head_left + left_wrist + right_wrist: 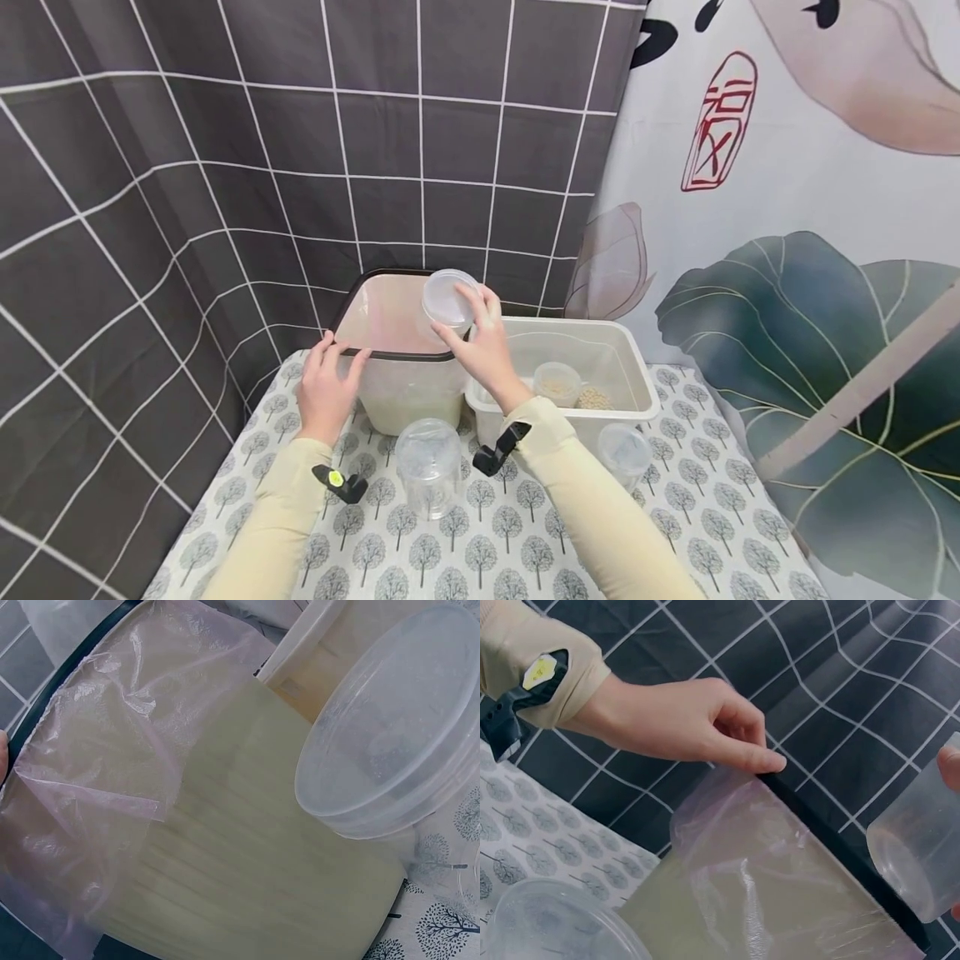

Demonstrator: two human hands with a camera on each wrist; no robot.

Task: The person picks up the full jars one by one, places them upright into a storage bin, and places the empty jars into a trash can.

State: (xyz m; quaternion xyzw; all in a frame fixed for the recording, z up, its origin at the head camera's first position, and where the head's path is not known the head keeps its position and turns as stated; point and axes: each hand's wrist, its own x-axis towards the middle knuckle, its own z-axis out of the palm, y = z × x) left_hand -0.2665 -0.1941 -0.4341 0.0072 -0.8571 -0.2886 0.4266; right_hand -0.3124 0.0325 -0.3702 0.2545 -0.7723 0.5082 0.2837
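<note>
My left hand (327, 390) grips the dark rim of a trash bin (408, 390) at its left front corner. In the right wrist view, its thumb presses the pink plastic liner (742, 862) folded over the outside of that rim. The right hand (487, 346) holds a clear plastic jar (447, 298) above the right side of the bin, thumb and fingers around it. The jar is tilted, and looks empty in the right wrist view. Upright in front of the bin stands another clear lidded jar (429, 467), its top close in the left wrist view.
A white plastic box (637, 358) stands right of the bin, with a small clear tub (557, 377) and a pile of beige beans (595, 398) inside. Another clear jar (624, 450) is before it. A tree-print cloth (480, 550) covers the table; a dark checked curtain (292, 150) hangs behind.
</note>
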